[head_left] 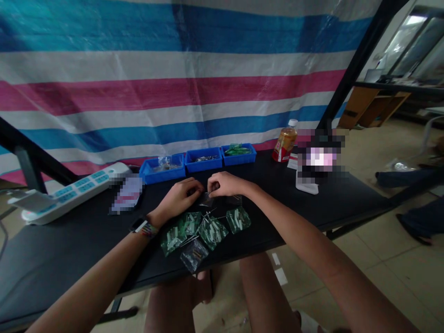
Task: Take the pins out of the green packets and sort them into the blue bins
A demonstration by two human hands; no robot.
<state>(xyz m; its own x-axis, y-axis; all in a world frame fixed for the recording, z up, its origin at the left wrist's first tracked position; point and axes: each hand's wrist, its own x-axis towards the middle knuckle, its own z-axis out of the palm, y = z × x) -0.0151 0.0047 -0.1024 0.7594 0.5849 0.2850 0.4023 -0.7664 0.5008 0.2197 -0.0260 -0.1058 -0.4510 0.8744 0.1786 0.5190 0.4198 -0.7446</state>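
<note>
A small clear plastic bag [206, 200] is between my two hands over the black table [277, 208]. My left hand [180, 196] has its fingers curled and pressed at the bag's left edge. Thumb and fingers of my right hand [225, 184] pinch the same bag from the right. Another clear bag [236, 200] lies just below my right hand. Nearer to me are several green-tinted bags [213, 231] holding white pieces, with thin metal rods among them. At the table's front edge rests a clear bag [194, 255] with brass-coloured pieces.
Three blue trays stand in a row behind my hands: left [162, 175], middle [204, 165] and right [239, 158], with small parts inside. A white power strip [76, 192] lies at left. A drink bottle [285, 141] stands right, before a striped sheet [194, 97].
</note>
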